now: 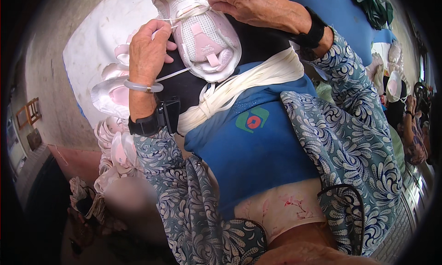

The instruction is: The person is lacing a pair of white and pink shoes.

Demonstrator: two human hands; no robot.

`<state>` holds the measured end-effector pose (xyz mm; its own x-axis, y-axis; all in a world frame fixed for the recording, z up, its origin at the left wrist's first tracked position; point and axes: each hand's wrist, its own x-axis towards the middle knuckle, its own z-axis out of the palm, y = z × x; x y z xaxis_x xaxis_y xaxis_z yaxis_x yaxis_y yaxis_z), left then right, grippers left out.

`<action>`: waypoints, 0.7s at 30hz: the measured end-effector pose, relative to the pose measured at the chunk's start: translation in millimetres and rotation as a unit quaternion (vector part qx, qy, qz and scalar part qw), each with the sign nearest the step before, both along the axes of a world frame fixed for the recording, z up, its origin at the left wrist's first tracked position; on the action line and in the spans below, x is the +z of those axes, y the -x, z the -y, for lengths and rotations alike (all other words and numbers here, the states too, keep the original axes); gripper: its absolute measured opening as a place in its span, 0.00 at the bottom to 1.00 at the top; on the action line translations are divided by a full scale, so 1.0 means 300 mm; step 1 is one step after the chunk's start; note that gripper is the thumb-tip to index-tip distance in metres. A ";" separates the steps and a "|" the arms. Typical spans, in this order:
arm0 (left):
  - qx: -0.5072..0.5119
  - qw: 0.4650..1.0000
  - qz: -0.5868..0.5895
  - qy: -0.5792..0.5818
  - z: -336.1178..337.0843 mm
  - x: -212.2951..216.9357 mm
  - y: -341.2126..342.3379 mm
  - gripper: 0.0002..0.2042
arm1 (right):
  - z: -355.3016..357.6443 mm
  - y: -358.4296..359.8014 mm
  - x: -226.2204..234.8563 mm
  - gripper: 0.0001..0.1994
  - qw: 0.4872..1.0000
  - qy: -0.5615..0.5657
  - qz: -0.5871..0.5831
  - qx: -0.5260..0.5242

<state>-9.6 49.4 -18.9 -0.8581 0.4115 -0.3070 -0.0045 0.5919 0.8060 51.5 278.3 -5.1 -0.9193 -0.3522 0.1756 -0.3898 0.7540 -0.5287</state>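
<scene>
A pink and white mesh sneaker (205, 46) lies over my black-covered lap, its heel end toward me. My left hand (149, 51) is at the sneaker's left side, thumb and forefinger closed on a white shoelace (195, 11). Opposite it, my right hand (255, 8) pinches the lace near the top right of the shoe. The lace runs across the opening between both hands. Another length of white lace (177, 73) stretches out from under the heel. Below the shoe, a thick knotted bundle of white laces (248, 87) lies across my blue apron (258, 159).
Several pink and white shoe uppers (113, 92) lie to the left on a white sheet (87, 58), with more heaped below (120, 150). Blue fabric (340, 16) spreads at the upper right. Another person's arm (409, 127) and more shoe pieces (393, 85) appear at the far right.
</scene>
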 end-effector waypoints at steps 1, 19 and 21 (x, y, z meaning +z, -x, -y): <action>-0.011 1.000 -0.013 0.010 -0.001 0.001 0.002 0.14 | 0.001 0.005 0.001 0.07 1.000 0.000 0.011 0.008; -0.056 0.931 -0.359 0.013 -0.006 -0.111 -0.028 0.11 | 0.118 -0.115 0.009 0.10 0.993 -0.045 -0.030 -0.102; -0.077 0.894 -0.440 0.019 -0.016 -0.104 -0.040 0.11 | 0.158 -0.132 0.024 0.11 0.982 -0.070 0.012 -0.174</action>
